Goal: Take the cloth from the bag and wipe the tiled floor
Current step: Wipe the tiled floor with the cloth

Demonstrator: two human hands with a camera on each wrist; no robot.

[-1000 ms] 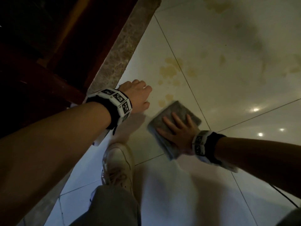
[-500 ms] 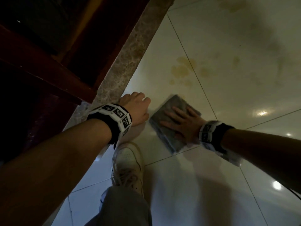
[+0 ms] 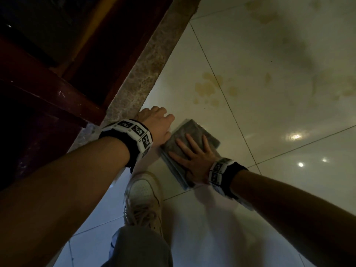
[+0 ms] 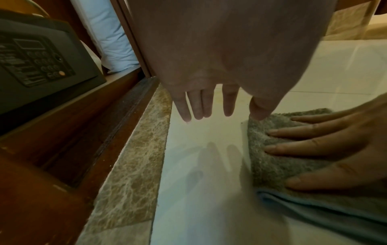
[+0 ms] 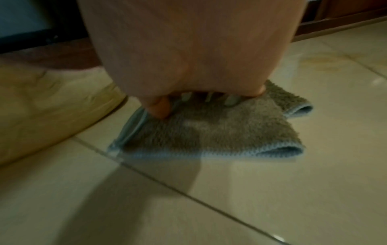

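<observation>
Lying flat, folded cloth (image 3: 189, 149), long axis seemingly toward threshold (image 3: 142, 74).

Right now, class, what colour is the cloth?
Grey cloth with pale blue edging; right wrist view shows it best.

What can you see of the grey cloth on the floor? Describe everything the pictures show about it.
The cloth is grey, with a looped terry pile and a paler stitched hem. It is folded into several layers, the rounded fold ends showing in the right wrist view. It lies flat on the glossy tiled floor, beside the stone threshold. The right hand presses on it with fingers spread flat; the left hand is beside its edge.
</observation>
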